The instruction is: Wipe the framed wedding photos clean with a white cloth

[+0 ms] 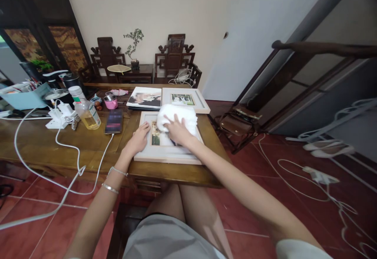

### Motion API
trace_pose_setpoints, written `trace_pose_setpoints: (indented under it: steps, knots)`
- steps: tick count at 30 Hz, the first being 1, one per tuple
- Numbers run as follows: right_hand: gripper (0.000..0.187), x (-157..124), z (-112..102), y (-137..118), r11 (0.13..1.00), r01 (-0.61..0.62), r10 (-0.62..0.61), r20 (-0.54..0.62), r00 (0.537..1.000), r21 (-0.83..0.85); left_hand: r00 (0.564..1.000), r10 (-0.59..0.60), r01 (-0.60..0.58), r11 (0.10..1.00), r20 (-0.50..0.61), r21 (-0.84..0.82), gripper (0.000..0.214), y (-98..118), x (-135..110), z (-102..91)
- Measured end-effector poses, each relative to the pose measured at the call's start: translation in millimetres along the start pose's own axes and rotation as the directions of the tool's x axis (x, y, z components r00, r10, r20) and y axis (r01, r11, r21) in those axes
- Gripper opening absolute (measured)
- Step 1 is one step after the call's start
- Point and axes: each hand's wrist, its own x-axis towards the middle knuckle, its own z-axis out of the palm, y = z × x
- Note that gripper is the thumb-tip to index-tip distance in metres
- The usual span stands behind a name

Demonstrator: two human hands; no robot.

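Observation:
A white picture frame lies flat near the table's front edge, with a photo showing in its mat opening. My left hand rests on the frame's left side, its fingers laid along the rim without visibly gripping it. Over the upper right of the same frame, my right hand presses a bunched white cloth with its fingers bent onto it. The cloth and hand cover part of the photo. Behind are a second white frame and a picture panel on a dark item.
Left on the wooden table are a phone on a charging cable, a bottle of yellowish liquid, a pink cup and a power strip. Cables hang over the front edge. A chair with a brown bag stands right.

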Motion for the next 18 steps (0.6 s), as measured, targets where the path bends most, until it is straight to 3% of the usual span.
trace_pose_setpoints:
  steps: [2,5,9,12,15,18]
  knots:
    - [0.052,15.2,1.1,2.1,1.0,-0.023,0.022,-0.014,1.0,-0.014,1.0,0.005,-0.006,1.0,-0.013,-0.022,0.06,-2.0,0.1,1.5]
    - [0.058,12.1,-2.7,-11.3,0.998,0.065,-0.065,0.045,0.997,-0.005,0.998,0.009,-0.012,0.999,-0.06,-0.049,0.062,-4.7,0.8,3.7]
    - [0.063,-25.4,-12.3,-38.1,0.979,0.183,-0.196,0.172,0.965,0.084,0.997,0.009,-0.012,0.999,-0.076,-0.033,0.058,-3.0,2.5,2.3]
    - [0.058,-54.2,-19.4,-44.7,0.957,0.249,-0.277,0.224,0.934,0.147,0.999,0.014,-0.014,1.0,-0.047,-0.006,0.053,-0.7,3.6,-0.3]
    - [0.052,-73.7,-25.4,-35.4,0.961,0.225,-0.256,0.205,0.945,0.161,0.998,0.034,-0.033,0.999,-0.058,0.012,0.051,-2.1,4.3,-0.2]
    - [0.05,-90.1,-30.2,-16.4,0.988,0.129,-0.145,0.233,0.962,0.085,0.997,0.045,-0.044,0.999,-0.067,0.025,0.055,-5.5,4.9,1.8]
